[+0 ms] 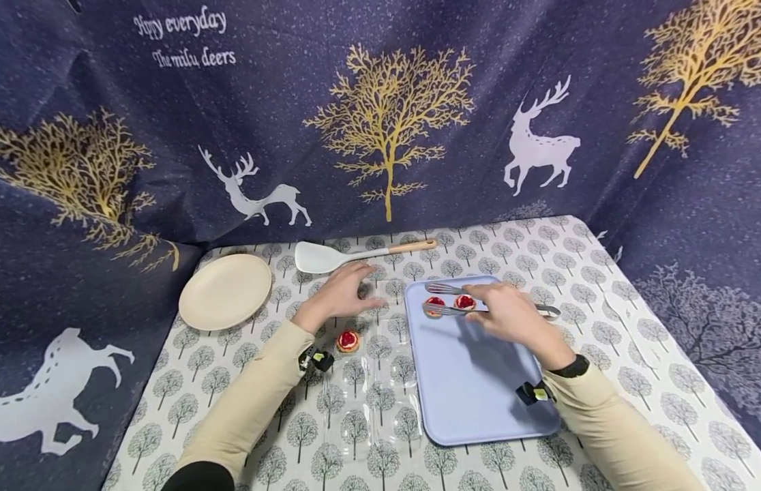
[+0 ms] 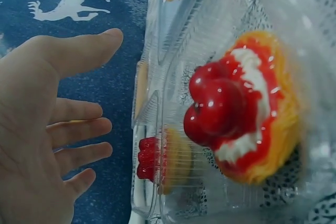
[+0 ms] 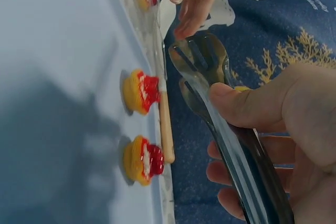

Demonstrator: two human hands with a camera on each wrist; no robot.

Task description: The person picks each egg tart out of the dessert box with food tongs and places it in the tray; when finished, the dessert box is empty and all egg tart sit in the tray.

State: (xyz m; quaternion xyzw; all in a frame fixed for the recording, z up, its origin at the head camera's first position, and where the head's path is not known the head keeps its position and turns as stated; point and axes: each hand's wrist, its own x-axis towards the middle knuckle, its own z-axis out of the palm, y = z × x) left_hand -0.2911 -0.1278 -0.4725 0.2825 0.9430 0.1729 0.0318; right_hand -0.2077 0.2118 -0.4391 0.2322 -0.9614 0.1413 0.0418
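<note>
My right hand [image 1: 509, 315] grips metal serving tongs [image 3: 239, 148] with slotted ends, thumb on one arm and fingers round the other. The tong ends are apart with nothing between them, above the blue tray [image 1: 472, 402]. Two small cherry tarts, a left one [image 3: 140, 92] and a right one [image 3: 143, 160], sit on the tray's far part. My left hand [image 1: 342, 294] hovers palm inward over a clear plastic box [image 2: 157, 103], fingers spread and holding nothing. Inside the box are a near tart [image 2: 236, 114] and a farther tart [image 2: 164, 160], mostly hidden by that hand in the head view.
A cream plate [image 1: 226, 292] lies at the table's back left. Behind the box, a white spatula [image 1: 319, 258] with a wooden handle lies along the back. A dark blue curtain [image 1: 282, 123] with deer and trees hangs beyond the table.
</note>
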